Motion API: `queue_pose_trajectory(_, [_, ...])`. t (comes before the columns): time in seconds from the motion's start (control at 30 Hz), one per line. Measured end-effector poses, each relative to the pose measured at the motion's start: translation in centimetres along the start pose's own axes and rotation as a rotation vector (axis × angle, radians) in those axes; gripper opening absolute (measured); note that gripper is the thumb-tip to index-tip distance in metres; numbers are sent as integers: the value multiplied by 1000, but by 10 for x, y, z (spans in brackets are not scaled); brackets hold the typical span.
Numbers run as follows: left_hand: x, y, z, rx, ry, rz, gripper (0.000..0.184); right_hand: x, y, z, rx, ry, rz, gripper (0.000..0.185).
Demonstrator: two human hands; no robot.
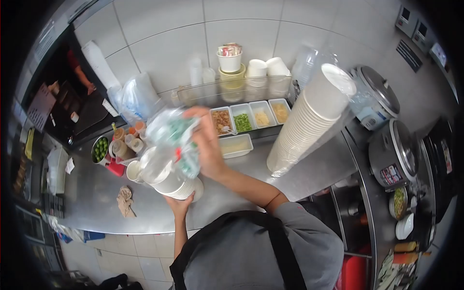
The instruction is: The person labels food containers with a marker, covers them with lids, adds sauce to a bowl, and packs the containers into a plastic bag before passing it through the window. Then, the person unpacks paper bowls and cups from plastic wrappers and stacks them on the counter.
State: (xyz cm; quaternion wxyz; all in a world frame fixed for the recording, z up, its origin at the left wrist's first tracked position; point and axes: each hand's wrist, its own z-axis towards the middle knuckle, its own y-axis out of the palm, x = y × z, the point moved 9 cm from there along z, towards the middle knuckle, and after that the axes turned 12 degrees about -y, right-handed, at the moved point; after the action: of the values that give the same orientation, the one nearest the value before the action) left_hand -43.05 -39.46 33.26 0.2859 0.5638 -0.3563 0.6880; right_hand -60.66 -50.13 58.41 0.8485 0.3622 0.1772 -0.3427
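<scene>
My left hand (181,202) is wrapped round the lower part of a short stack of white paper bowls (170,182). Over that stack, my right hand (207,140) grips a crumpled clear plastic bag (175,133) with green and red print, blurred by motion. The bag covers part of the bowls. To the right, a tall stack of white bowls (305,121) in clear plastic leans on the steel counter (232,188). White cups (134,171) stand just left of the short stack.
Toppings in trays (242,122) line the counter's back, with a pale tray (236,146) before them. Sauce bottles (123,149) and limes (100,149) are at left, near a crumpled cloth (125,200). Cookers (394,154) stand right. Another person's arm (82,75) shows upper left.
</scene>
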Motion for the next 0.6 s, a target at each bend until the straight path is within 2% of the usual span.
queue_pose_trajectory(0.03, [6, -2, 2, 10, 36, 81, 106, -15, -17, 5, 96, -54, 44, 35])
queue_pose_trajectory(0.1, [17, -5, 6, 37, 104, 237, 112, -46, -34, 6, 111, -58, 69, 39])
queue_pose_trajectory(0.13, [34, -15, -3, 129, 205, 254, 117, -59, -42, 7, 116, -61, 83, 41])
queue_pose_trajectory(0.2, [81, -40, -25, 286, 410, 209, 123, -88, -46, -2, -86, -275, -497, 46])
queue_pose_trajectory(0.27, [119, -52, -52, 358, 629, 159, 126, -87, -39, -23, -132, -271, -453, 40])
queue_pose_trajectory(0.3, [129, -40, -60, 318, 661, 95, 117, -74, -33, -37, -90, -159, -112, 33])
queue_pose_trajectory(0.37, [149, -16, -77, 232, 723, -29, 99, -44, -20, -72, -380, 47, -276, 34])
queue_pose_trajectory(0.4, [124, 2, -65, 186, 581, -200, 87, -46, -12, -80, -478, 17, -332, 33])
queue_pose_trajectory(0.47, [116, 26, -64, 74, 549, -244, 59, -51, 6, -91, -673, -58, -435, 29])
queue_pose_trajectory(0.53, [194, 59, -77, -71, 781, -9, 30, -84, -12, -82, -652, -187, -601, 31])
queue_pose_trajectory(0.57, [206, 63, -72, -101, 760, 9, 23, -107, -25, -78, -643, -252, -687, 31])
queue_pose_trajectory(0.6, [215, 68, -69, -128, 734, 26, 17, -137, -43, -69, -506, -306, -748, 31])
